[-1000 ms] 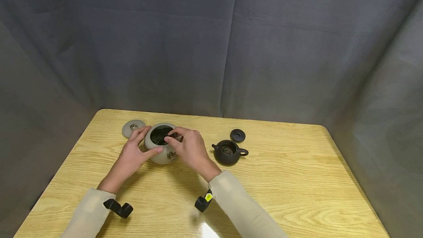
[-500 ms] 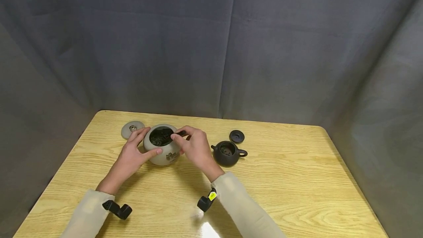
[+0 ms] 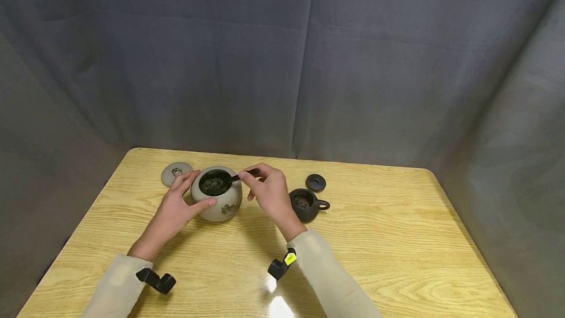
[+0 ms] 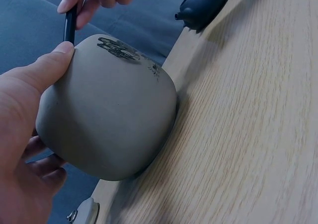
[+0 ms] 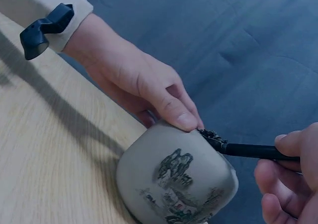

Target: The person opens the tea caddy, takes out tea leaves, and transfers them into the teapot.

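Note:
My left hand grips the side of a round grey jar, thumb in front and fingers behind. Dark leaves show inside its mouth. My right hand pinches the handle of a dark scoop at the jar's right rim. In the right wrist view the scoop bears a heap of dark leaves at the jar's mouth, with my right hand on its handle. A black teapot with some leaves inside stands uncovered, its spout hidden behind my right hand.
The jar's grey lid lies behind my left hand, at the back left. The teapot's black lid rests just behind the pot. A grey curtain hangs beyond the wooden table.
My right hand has moved right and slightly up, drawing the scoop from inside the jar to its rim. The left hand and the jar have stayed nearly in place.

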Action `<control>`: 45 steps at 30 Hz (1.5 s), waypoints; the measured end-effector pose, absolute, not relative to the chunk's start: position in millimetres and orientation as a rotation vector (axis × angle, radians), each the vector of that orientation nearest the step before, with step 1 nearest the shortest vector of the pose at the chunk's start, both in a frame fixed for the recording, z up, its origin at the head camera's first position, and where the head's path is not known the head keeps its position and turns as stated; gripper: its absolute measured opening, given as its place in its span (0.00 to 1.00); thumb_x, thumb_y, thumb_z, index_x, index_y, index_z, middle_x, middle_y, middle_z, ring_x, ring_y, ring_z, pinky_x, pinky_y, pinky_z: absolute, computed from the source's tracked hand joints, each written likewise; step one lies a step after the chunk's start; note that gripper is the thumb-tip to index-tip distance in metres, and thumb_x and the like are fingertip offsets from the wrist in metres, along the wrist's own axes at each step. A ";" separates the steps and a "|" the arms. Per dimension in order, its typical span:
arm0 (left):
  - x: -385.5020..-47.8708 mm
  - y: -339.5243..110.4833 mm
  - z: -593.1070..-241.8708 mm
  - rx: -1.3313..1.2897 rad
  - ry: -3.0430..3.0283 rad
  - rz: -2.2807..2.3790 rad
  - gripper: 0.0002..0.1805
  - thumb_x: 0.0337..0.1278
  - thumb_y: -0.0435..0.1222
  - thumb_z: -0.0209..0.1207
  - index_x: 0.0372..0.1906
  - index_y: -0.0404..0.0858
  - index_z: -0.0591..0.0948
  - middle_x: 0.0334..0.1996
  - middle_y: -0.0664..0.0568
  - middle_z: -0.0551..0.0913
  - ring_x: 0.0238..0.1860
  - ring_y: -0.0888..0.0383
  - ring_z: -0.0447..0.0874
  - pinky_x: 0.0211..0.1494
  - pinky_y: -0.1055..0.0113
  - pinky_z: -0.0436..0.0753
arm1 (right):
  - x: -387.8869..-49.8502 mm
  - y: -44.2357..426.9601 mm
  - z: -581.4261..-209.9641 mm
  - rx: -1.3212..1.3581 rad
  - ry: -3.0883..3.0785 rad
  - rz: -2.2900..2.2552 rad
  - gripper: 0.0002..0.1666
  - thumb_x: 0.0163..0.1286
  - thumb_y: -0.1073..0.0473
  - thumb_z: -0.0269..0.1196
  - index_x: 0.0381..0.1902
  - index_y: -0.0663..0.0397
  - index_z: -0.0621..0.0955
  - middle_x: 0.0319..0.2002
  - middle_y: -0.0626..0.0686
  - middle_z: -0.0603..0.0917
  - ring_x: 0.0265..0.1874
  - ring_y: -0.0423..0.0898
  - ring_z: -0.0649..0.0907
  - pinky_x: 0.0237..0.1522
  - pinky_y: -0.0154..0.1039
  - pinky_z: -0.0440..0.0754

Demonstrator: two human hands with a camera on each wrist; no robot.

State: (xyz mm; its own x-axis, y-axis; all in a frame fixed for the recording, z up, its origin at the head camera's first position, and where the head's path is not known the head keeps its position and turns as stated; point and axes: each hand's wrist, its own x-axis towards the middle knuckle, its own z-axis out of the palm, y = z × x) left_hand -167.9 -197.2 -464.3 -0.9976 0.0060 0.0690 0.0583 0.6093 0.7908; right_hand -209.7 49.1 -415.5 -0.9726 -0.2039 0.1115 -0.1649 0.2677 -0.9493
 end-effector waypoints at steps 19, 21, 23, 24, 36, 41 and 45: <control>-172.2 -198.2 -469.0 -0.079 -2.752 -1.369 0.57 0.60 0.58 0.74 0.85 0.39 0.60 0.84 0.39 0.57 0.85 0.32 0.51 0.79 0.28 0.63 | -218.3 85.1 -406.0 -0.301 2.459 -1.991 0.11 0.76 0.53 0.70 0.47 0.53 0.90 0.46 0.59 0.91 0.17 0.39 0.83 0.23 0.33 0.77; -171.9 -198.3 -467.5 -0.073 -2.761 -1.364 0.57 0.60 0.59 0.73 0.85 0.39 0.60 0.84 0.38 0.57 0.85 0.31 0.51 0.79 0.27 0.63 | -218.5 91.0 -406.4 -0.286 2.466 -1.998 0.11 0.76 0.53 0.70 0.47 0.53 0.90 0.45 0.59 0.91 0.17 0.39 0.83 0.21 0.33 0.76; -171.9 -198.4 -466.1 -0.071 -2.771 -1.356 0.57 0.60 0.59 0.73 0.85 0.40 0.59 0.84 0.38 0.57 0.85 0.31 0.51 0.78 0.27 0.63 | -219.3 97.4 -407.2 -0.264 2.473 -2.009 0.11 0.76 0.53 0.70 0.47 0.53 0.90 0.45 0.60 0.90 0.17 0.40 0.83 0.21 0.34 0.77; -172.0 -198.6 -465.4 -0.071 -2.775 -1.355 0.57 0.61 0.60 0.73 0.86 0.40 0.59 0.84 0.38 0.56 0.85 0.30 0.51 0.78 0.27 0.63 | -219.8 100.5 -407.6 -0.254 2.473 -2.021 0.10 0.75 0.53 0.70 0.47 0.53 0.90 0.44 0.60 0.90 0.16 0.40 0.82 0.21 0.34 0.78; -172.7 -201.0 -465.1 -0.087 -2.766 -1.378 0.57 0.61 0.59 0.73 0.86 0.41 0.59 0.84 0.38 0.55 0.85 0.31 0.50 0.78 0.26 0.63 | -218.6 145.3 -410.4 -0.095 2.487 -2.126 0.11 0.74 0.56 0.72 0.47 0.57 0.90 0.24 0.44 0.85 0.15 0.46 0.82 0.24 0.37 0.84; -171.8 -201.2 -465.4 -0.095 -2.759 -1.389 0.57 0.61 0.58 0.73 0.86 0.41 0.58 0.85 0.38 0.55 0.86 0.31 0.49 0.78 0.26 0.63 | -213.6 171.2 -412.2 -0.020 2.562 -2.087 0.12 0.75 0.55 0.71 0.47 0.58 0.90 0.26 0.43 0.88 0.15 0.42 0.83 0.25 0.33 0.83; -171.6 -201.9 -464.7 -0.093 -2.758 -1.392 0.57 0.62 0.58 0.73 0.86 0.41 0.58 0.84 0.37 0.55 0.86 0.31 0.49 0.78 0.26 0.62 | -207.9 189.3 -415.6 0.033 2.619 -2.056 0.12 0.75 0.56 0.71 0.48 0.58 0.90 0.34 0.48 0.92 0.16 0.41 0.83 0.25 0.33 0.82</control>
